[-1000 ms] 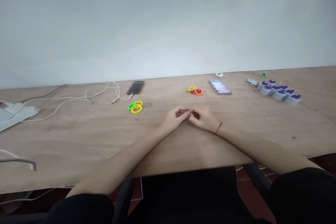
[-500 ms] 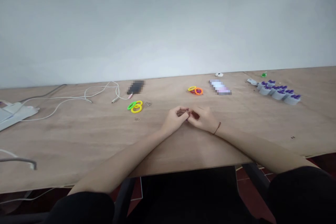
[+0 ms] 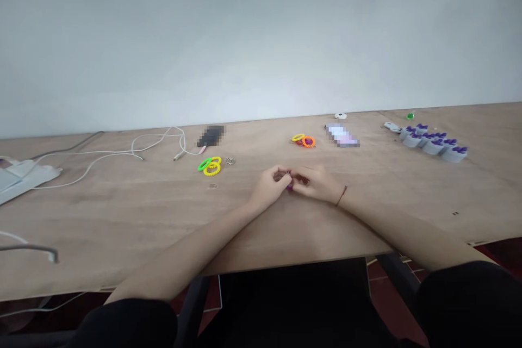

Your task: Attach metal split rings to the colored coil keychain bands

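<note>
Above the middle of the table, my left hand (image 3: 272,184) and my right hand (image 3: 317,182) meet at the fingertips. Both are closed in a pinch around a small purple piece (image 3: 289,186), of which only a bit shows below the fingers; a thin metallic glint is at its top. Its exact kind is hidden. To the left lie green and yellow coil rings (image 3: 211,169), with small metal split rings (image 3: 230,161) beside them. Farther back, a group of yellow, orange and purple coil rings (image 3: 309,142) lies beyond my hands.
A dark phone (image 3: 211,135) with a white cable (image 3: 157,135) lies back left. At the back right are a second phone (image 3: 342,135), a white oval object (image 3: 340,116) and grey cups with purple tops (image 3: 453,156). A white board (image 3: 30,178) sits at far left.
My right hand has shifted and turned slightly at the wrist, drawing a little away from the left fingertips. More of the purple piece shows below the fingers. The left hand is nearly still.
</note>
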Action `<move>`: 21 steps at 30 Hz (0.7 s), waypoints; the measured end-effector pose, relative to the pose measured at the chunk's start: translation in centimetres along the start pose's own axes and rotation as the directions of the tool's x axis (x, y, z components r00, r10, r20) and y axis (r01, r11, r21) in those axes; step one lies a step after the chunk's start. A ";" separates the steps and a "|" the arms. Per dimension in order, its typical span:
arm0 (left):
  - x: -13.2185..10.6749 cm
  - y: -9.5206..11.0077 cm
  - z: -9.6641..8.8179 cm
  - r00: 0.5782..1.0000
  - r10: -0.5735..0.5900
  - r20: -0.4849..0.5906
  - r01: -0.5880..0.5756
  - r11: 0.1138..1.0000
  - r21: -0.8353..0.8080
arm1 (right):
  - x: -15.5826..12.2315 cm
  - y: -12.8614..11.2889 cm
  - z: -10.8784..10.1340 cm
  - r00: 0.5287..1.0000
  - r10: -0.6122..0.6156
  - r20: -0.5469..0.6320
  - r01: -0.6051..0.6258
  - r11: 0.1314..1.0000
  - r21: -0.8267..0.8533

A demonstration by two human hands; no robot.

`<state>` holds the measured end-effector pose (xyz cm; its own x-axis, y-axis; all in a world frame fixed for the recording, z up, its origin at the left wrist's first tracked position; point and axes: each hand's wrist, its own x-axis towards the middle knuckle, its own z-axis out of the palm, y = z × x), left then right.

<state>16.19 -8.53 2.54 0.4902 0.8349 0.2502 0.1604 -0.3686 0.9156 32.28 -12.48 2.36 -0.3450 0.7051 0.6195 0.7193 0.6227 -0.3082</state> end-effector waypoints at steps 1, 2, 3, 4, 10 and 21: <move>0.0 0.1 0.0 1.000 0.005 0.000 -0.005 1.000 -0.003 | 0.1 -0.1 0.0 1.000 0.001 -0.015 -0.002 1.000 -0.020; 0.0 0.1 0.0 1.000 0.011 0.000 -0.011 1.000 -0.013 | 0.1 -0.1 0.1 1.000 0.000 -0.031 -0.001 0.999 -0.035; -0.1 0.2 0.0 1.000 0.017 0.000 -0.017 0.999 -0.031 | 0.2 -0.1 0.1 0.999 -0.002 -0.048 0.000 0.999 -0.044; -0.1 0.2 0.0 1.000 0.022 0.003 -0.022 0.998 -0.055 | 0.2 -0.2 0.1 0.998 -0.006 -0.067 0.003 0.999 -0.046; -0.2 0.0 0.2 0.998 0.034 0.044 -0.025 0.984 -0.177 | 0.0 -0.1 0.1 0.985 -0.040 -0.167 0.035 0.999 -0.036; -0.3 0.4 0.0 0.994 0.101 0.051 -0.094 0.988 -0.124 | 0.1 -0.6 0.1 0.966 -0.051 -0.252 0.051 0.999 -0.008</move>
<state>16.08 -8.87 2.83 0.5471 0.7714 0.3252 0.0064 -0.3923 0.9198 31.71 -12.77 2.51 -0.2179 0.5639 0.7966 0.7059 0.6547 -0.2704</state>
